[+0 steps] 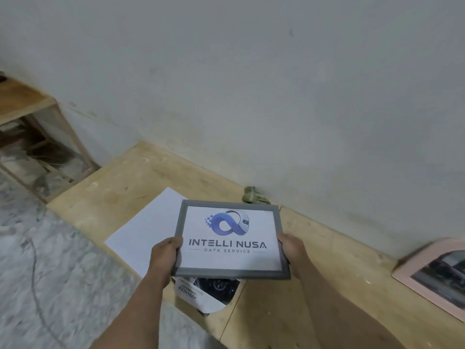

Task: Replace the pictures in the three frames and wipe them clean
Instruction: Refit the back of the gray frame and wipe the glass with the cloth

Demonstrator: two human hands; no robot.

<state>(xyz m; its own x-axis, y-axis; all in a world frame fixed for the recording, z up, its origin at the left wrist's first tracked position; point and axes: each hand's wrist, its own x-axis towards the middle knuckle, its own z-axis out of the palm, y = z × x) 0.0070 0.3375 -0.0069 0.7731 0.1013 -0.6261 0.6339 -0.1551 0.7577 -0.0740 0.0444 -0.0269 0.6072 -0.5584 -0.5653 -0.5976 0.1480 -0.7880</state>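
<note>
Two hands hold the grey frame [230, 240] face up above the wooden bench [314, 285]: the left hand [166, 253] grips its left edge, the right hand [289, 248] its right edge, thumbs over the rim. It looks light and stiff, but its glazed front is probably fragile and smudges easily, so gripping the edges suits it. A pink frame [432, 275] lies well to the right, and a rag [253, 195] sits by the wall.

A person's left hand [166, 253] and right hand [289, 249] hold a frame [230, 239] by its side edges above a wooden platform [120, 195]. Blank paper [148, 233] lies left behind it, printed sheets [201, 295] beneath, a cloth [253, 195] behind against the wall [251, 84], another frame [435, 275] far right.
</note>
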